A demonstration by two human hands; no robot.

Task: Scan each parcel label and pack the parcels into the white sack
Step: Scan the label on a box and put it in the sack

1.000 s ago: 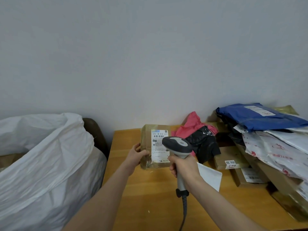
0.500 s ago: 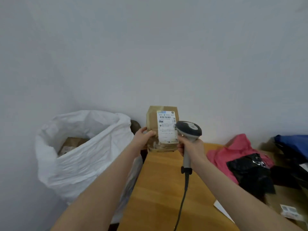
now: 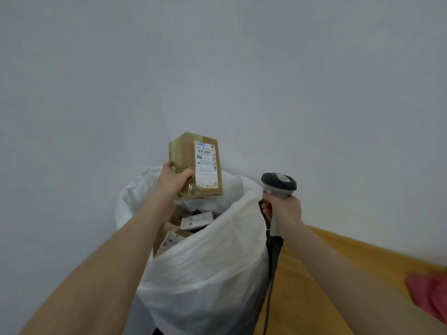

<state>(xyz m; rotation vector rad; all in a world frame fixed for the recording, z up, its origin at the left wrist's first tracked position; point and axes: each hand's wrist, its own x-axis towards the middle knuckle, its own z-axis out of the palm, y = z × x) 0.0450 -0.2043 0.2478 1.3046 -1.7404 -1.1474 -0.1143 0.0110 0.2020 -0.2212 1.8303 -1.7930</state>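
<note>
You've swung the box (image 3: 196, 165) off the worktop (image 3: 314, 274) to hang over the open sack (image 3: 205, 274), your left hand (image 3: 173, 178) clamped on its lower corner. Lower it past the rim before releasing; your right hand (image 3: 284, 210) grips the scanner (image 3: 278, 183) beside the rim.

Wall (image 3: 217, 68): plain, pale grey-white, matte. It fills everything above and behind the fingers (image 3: 170, 166) of the left hand (image 3: 173, 181) and the fingers (image 3: 267, 211) of the right hand (image 3: 286, 209). Faint vertical change of tone above the left fingers; it may be a room corner, cannot confirm.

Table (image 3: 297, 298): wooden top, honey-yellow. It lies below and to the right of the right fingers, far edge against the wall.

Light: soft, even. The wall is slightly darker low down, left of the left fingers.
</note>
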